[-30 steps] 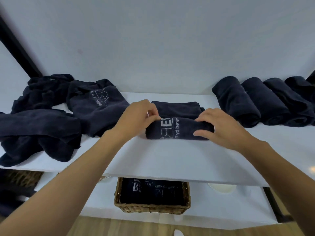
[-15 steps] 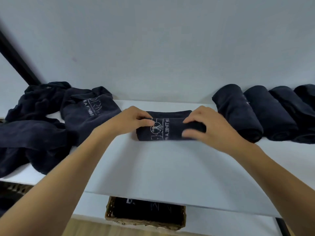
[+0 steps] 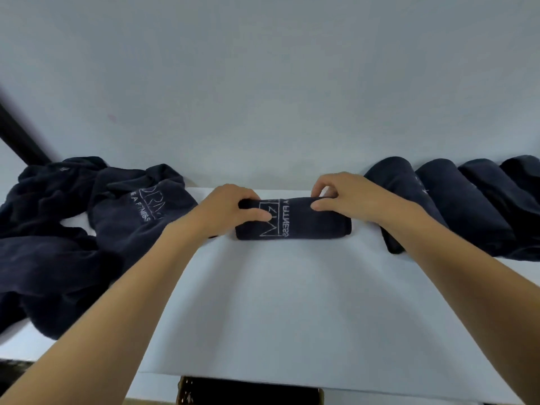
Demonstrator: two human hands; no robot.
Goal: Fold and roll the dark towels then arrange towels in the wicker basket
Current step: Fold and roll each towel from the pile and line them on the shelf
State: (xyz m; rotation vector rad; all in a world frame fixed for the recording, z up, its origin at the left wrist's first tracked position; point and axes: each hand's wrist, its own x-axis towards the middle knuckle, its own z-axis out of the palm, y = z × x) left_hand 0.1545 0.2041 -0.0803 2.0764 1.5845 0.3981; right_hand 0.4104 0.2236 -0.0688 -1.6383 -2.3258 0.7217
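A dark navy towel (image 3: 295, 220) with white lettering lies rolled into a tight cylinder at the far side of the white shelf (image 3: 277, 311), close to the wall. My left hand (image 3: 230, 210) grips its left end, fingers curled over the top. My right hand (image 3: 353, 197) holds the right end, thumb on the front and fingers curled behind. Several rolled dark towels (image 3: 455, 206) lie side by side on the right. A heap of unfolded dark towels (image 3: 76, 229) covers the left of the shelf. The wicker basket (image 3: 248, 391) shows only partly below the shelf's front edge.
A pale wall rises right behind the shelf. A black bar (image 3: 17, 138) slants down at the far left. Bare white shelf surface lies between me and the rolled towel.
The towel has been rolled further away from me until no flat part remains. Both hands moved with it toward the wall, and the view tilted up so the basket dropped almost out of sight.
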